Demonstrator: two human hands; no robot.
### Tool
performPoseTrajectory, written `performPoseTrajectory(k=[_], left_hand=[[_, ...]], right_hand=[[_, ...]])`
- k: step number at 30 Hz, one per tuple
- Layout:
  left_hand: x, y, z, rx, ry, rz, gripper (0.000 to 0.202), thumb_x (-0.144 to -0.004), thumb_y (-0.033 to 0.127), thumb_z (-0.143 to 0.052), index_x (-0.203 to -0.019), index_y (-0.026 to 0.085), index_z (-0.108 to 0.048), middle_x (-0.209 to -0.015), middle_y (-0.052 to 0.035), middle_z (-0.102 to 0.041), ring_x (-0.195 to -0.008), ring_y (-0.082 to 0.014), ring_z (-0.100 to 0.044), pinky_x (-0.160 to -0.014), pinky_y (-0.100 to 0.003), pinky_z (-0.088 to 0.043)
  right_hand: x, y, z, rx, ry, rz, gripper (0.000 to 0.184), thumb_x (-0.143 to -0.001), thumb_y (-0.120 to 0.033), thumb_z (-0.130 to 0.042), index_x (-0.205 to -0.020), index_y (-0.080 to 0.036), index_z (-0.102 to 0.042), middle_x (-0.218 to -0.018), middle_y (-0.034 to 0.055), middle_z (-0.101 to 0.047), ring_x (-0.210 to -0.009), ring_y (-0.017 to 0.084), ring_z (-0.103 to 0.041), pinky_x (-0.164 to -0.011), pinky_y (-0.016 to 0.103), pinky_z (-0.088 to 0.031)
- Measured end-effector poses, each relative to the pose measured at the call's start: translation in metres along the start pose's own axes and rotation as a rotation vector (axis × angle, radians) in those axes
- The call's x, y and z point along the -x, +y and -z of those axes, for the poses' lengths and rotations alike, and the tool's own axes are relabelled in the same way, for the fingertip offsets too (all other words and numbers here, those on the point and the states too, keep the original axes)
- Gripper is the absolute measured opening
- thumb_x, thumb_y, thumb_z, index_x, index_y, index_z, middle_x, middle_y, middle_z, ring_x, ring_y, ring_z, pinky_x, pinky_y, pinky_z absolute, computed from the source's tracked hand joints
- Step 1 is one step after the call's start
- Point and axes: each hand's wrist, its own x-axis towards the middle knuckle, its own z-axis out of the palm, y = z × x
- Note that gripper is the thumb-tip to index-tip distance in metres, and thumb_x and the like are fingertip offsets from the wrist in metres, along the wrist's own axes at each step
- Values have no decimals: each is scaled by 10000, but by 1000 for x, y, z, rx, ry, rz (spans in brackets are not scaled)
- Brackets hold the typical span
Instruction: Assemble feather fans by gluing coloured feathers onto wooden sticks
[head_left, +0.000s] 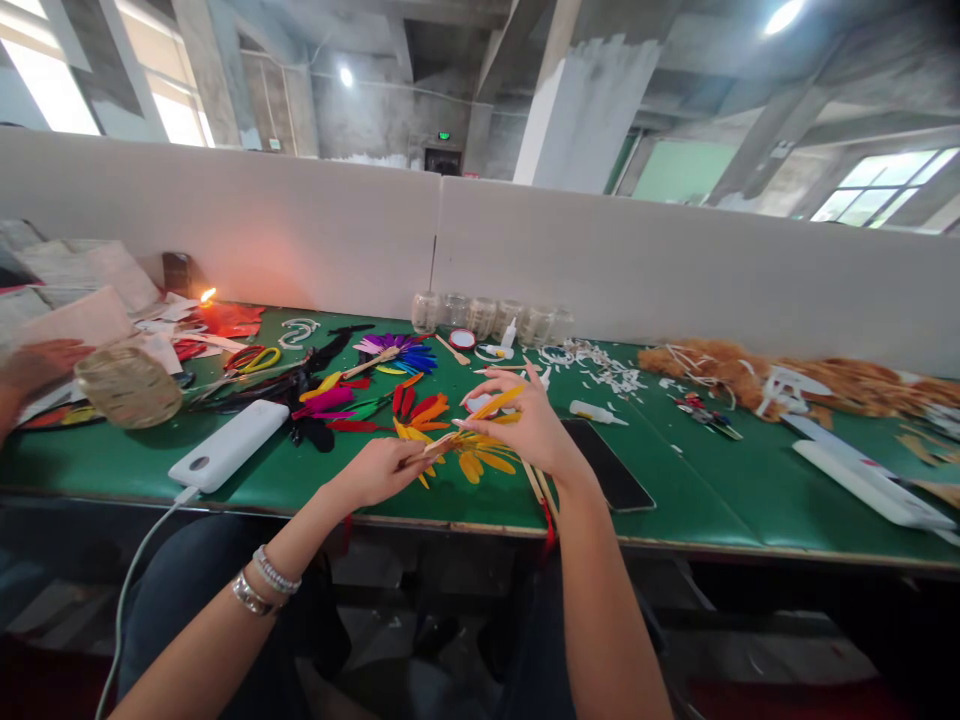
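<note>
My left hand (381, 470) is closed round a flat wooden stick (441, 449) just above the table. My right hand (546, 425) pinches a yellow feather (499, 402) between thumb and fingers, close to the tip of the stick. Below and behind both hands lie loose yellow feathers (474, 466), with orange feathers (431, 412) and red ones beside them. Whether any feather is fixed to the stick, I cannot tell. Further left rest magenta feathers (330, 402) and a fan of purple and blue feathers (409, 352) with a wooden stick in it.
A white power bank (229, 447) with a cable lies left, a black phone (611, 465) right of my hand. Glass jars (481, 316), a glue bottle (598, 412) and white scraps (611, 368) lie behind. A flame (208, 296) burns back left, near another person's hand (49, 360).
</note>
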Motion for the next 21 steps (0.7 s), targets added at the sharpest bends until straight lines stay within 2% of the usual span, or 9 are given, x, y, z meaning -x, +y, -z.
performPoseTrajectory(k=[5, 9, 15, 19, 21], left_hand=[[-1, -1, -1, 25, 5, 9, 312, -868, 343, -379, -617, 163, -423, -539, 34, -383, -512, -101, -361, -521, -228, -220], [0, 0, -2, 88, -12, 7, 284, -864, 335, -395, -658, 159, -480, -546, 39, -401, -516, -96, -366, -515, -220, -229], [0, 1, -1, 176, -29, 26, 281, -857, 343, -409, -706, 149, -545, -555, 35, -431, -517, -95, -370, -506, -213, -240], [0, 1, -1, 184, -21, 22, 305, -859, 356, -402, -670, 147, -522, -545, 35, -412, -513, -94, -348, -502, -215, -237], [0, 0, -1, 182, -14, 20, 318, -861, 364, -400, -644, 149, -491, -539, 38, -390, -511, -91, -335, -500, -217, -231]], right_hand=[[1, -1, 3, -20, -6, 7, 184, -701, -445, -637, -748, -270, -672, -1005, -13, -648, -1174, 239, -458, -1082, 528, 2], [3, 1, 13, -83, 6, 33, 127, -721, -405, -636, -738, -292, -691, -1002, -18, -655, -1174, 236, -459, -1077, 528, 27], [5, 5, 22, -119, 62, 23, 93, -715, -359, -656, -672, -282, -685, -935, -18, -679, -1120, 228, -505, -1080, 528, -10], [4, 6, 19, -111, 86, 25, 106, -714, -364, -656, -660, -276, -681, -919, -18, -683, -1102, 230, -521, -1078, 532, -7], [4, 5, 18, -115, 100, 19, 111, -706, -387, -659, -720, -280, -686, -947, -14, -680, -1105, 231, -520, -1078, 530, -8]])
